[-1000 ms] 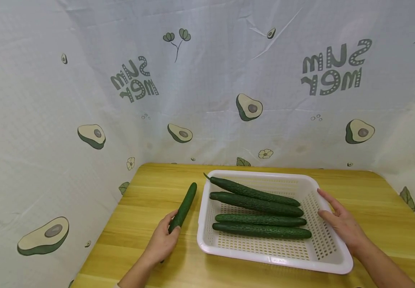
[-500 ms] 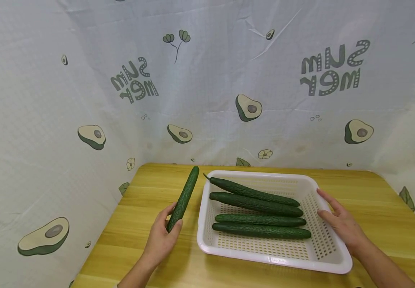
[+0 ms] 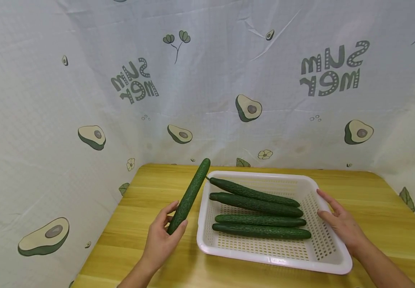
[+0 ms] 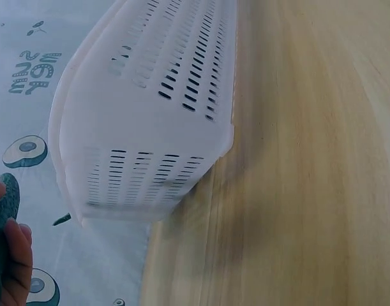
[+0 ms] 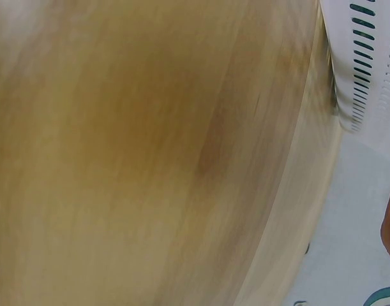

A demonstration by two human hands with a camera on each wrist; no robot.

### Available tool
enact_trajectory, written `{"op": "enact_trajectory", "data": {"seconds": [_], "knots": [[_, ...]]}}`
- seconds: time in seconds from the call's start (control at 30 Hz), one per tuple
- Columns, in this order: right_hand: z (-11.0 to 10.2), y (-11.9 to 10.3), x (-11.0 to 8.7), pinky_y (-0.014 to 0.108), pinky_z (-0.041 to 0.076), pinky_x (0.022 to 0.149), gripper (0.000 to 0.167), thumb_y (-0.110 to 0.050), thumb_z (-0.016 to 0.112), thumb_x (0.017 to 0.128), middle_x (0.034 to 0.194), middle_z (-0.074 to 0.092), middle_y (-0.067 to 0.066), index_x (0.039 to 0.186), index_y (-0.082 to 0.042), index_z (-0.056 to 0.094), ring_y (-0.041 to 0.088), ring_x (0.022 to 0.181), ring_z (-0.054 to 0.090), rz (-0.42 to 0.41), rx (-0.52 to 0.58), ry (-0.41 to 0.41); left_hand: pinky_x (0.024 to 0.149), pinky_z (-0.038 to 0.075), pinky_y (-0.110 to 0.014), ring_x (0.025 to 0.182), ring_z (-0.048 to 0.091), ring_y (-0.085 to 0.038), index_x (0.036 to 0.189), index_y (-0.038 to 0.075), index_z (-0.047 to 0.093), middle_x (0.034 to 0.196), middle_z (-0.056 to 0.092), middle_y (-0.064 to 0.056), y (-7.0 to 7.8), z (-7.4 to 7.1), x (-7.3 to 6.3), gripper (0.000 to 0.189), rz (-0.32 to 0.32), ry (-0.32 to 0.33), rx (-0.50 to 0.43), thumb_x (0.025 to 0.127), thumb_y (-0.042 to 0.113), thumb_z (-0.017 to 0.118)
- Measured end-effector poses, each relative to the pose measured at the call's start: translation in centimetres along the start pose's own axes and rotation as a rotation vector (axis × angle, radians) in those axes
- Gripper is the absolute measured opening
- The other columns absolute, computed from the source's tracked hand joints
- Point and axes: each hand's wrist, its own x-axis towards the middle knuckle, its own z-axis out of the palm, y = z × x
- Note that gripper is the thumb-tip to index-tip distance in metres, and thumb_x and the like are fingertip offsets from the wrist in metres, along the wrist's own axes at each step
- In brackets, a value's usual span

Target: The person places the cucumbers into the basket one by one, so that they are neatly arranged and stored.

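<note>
My left hand point(image 3: 161, 241) holds a dark green cucumber point(image 3: 190, 196) near its lower end, tilted up above the table to the left of a white plastic basket point(image 3: 236, 258). The cucumber's far tip is level with the basket's back left corner. Four-sided and perforated, the basket has several cucumbers point(image 3: 261, 232) lying crosswise inside. At its right side, my right hand point(image 3: 345, 230) grips the rim, thumb over the edge. Fingers point(image 4: 17, 258) on the cucumber show at the left edge of the left wrist view. Only a sliver of the right hand appears in the right wrist view.
A yellow wood-grain table point(image 3: 139, 200) lies under everything. White cloth point(image 3: 207, 80) printed with avocados and lettering hangs behind the table and along its sides. One basket cucumber's thin stem point(image 3: 208, 178) reaches over the back left corner.
My left hand has raised the cucumber off the table, and its far tip has swung up and right toward the basket. My right hand and the basket have stayed put.
</note>
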Motion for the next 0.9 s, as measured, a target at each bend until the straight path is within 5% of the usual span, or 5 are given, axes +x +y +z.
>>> {"op": "enact_trajectory", "data": {"seconds": [0.43, 0.7, 0.9], "knots": [[0.0, 0.2, 0.0, 0.043, 0.064, 0.067, 0.07, -0.025, 0.043, 0.111, 0.144, 0.041, 0.047, 0.166, -0.035, 0.002, 0.015, 0.086, 0.075, -0.014, 0.019, -0.003, 0.066, 0.061, -0.026, 0.088, 0.067, -0.006, 0.132, 0.009, 0.063, 0.125, 0.065, -0.016, 1.0, 0.5, -0.3, 0.057, 0.155, -0.118, -0.03, 0.08, -0.005, 0.083], [0.0, 0.3, 0.0, 0.043, 0.064, 0.068, 0.07, -0.025, 0.043, 0.111, 0.143, 0.042, 0.046, 0.166, -0.036, 0.002, 0.014, 0.085, 0.075, -0.022, 0.021, -0.005, 0.073, 0.062, -0.025, 0.091, 0.068, -0.009, 0.124, 0.012, 0.069, 0.118, 0.07, -0.011, 1.9, 1.1, -0.3, 0.043, 0.182, -0.22, -0.036, 0.084, 0.004, 0.083], [0.0, 0.3, 0.0, 0.043, 0.064, 0.067, 0.069, -0.025, 0.044, 0.11, 0.141, 0.046, 0.044, 0.166, -0.036, 0.003, 0.014, 0.085, 0.075, -0.025, 0.026, 0.0, 0.087, 0.06, -0.025, 0.111, 0.07, -0.016, 0.118, 0.015, 0.074, 0.123, 0.073, -0.007, 2.5, 1.8, -0.1, 0.032, 0.184, -0.285, -0.047, 0.087, 0.012, 0.083]]}}
